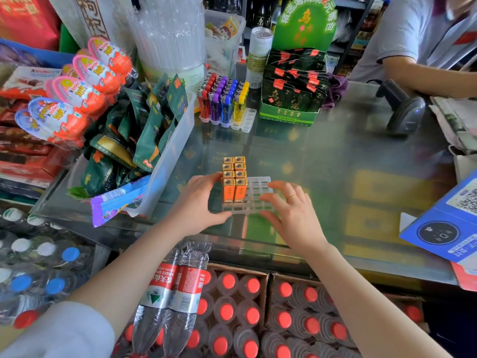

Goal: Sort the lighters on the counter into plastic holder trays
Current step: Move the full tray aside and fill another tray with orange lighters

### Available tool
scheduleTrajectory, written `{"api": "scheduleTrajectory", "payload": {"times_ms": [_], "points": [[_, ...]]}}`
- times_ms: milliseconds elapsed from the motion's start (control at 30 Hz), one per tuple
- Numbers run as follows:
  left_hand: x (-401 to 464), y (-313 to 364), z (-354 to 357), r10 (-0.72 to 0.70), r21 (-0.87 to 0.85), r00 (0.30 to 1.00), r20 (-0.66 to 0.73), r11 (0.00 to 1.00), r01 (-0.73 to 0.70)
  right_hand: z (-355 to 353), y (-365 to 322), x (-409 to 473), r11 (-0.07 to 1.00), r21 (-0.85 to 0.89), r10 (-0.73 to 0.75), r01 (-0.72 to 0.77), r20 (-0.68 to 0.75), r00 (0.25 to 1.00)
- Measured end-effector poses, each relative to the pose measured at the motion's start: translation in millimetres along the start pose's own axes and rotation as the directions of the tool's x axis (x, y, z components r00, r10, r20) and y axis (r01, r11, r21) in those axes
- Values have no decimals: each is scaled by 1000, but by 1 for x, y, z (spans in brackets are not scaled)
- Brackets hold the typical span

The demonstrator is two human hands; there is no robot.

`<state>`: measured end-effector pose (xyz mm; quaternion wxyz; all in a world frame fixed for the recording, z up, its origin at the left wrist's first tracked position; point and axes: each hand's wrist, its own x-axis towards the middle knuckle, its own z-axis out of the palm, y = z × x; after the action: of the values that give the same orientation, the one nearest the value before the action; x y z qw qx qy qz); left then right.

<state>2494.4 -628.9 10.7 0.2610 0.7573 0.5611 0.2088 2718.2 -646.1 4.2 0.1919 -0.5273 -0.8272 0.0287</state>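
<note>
Lighters [234,180] between both hands.

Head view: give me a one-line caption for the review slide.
Both hands, left hand and right hand, steady a clear holder tray partly filled with orange lighters on the glass counter.

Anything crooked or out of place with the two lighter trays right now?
Nothing stands out. The orange lighters stand upright in the near tray; the coloured lighters stand upright in the far tray. Both trays have empty slots on their right.

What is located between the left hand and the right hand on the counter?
In the head view, a clear holder tray with orange lighters stands between the left hand and right hand.
</note>
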Motion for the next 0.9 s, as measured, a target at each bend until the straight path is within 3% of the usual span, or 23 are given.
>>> {"api": "scheduleTrajectory", "payload": {"times_ms": [233, 433, 533, 700, 900], "points": [[19, -4, -20, -56, -2, 997, 57, 998, 56, 0, 7, 33, 994, 81, 70, -79, 104, 992], [17, 7, -32, -112, 66, 975, -194, 990, 127, 18, -1, 76, 993, 49, 104, -108, 84, 991], [7, 14, -42, -55, 112, 967, -247, 990, 84, 23, -5, 100, 977, 109, 170, -181, 98, 981], [2, 25, -49, 55, 144, 973, -223, 989, -23, 34, -6, 129, 959, 160, 221, -234, 96, 970], [6, 26, -53, 93, 156, 972, -217, 986, -59, 36, -12, 142, 951, 131, 265, -279, 112, 958]]}}
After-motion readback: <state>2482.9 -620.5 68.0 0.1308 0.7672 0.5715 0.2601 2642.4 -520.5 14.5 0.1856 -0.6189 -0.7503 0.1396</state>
